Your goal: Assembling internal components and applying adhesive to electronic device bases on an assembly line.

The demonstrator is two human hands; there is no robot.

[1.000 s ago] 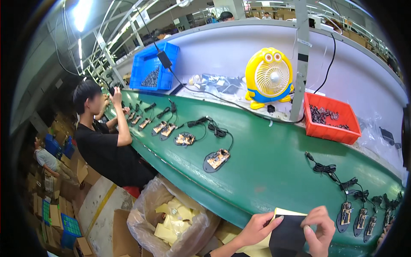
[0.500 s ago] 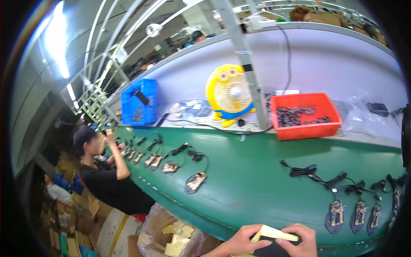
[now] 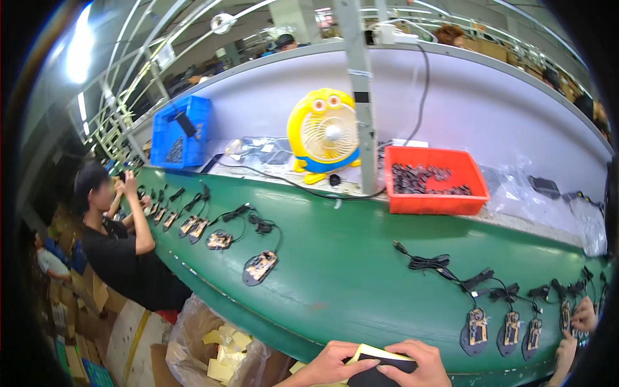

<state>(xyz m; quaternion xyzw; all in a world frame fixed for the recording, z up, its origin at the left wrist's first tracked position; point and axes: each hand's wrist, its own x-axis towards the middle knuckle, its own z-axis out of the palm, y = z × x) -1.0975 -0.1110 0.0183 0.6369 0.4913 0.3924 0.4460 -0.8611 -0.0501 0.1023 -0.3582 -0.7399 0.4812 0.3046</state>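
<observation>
At the bottom of the head view, my left hand [image 3: 336, 365] and my right hand [image 3: 416, 362] hold a black sheet [image 3: 375, 377] between them. Pale yellow backing paper [image 3: 365, 351] shows along its upper and left edges. The thumbs of both hands press on the dark face, and the fingers curl behind. The lower part of the sheet is cut off by the picture's edge. Just beyond my hands lies the green bench surface [image 3: 348, 284]. To the right, several black mouse-shaped bases with circuit boards [image 3: 476, 332] rest on it, their black cables bundled behind.
More boards with cables [image 3: 261, 266] run along the left. A red bin of small dark parts [image 3: 438, 205], a yellow fan [image 3: 322, 135] and a blue bin [image 3: 200, 138] stand behind. A plastic-lined bin [image 3: 193, 348] holds yellow scraps. Co-workers are at left and right; one's hands [image 3: 583, 316] touch a board.
My view has turned somewhat to the right. The yellow paper stood folded up between my hands; now it lies closer along the black sheet. Another person's hands have appeared at far right.
</observation>
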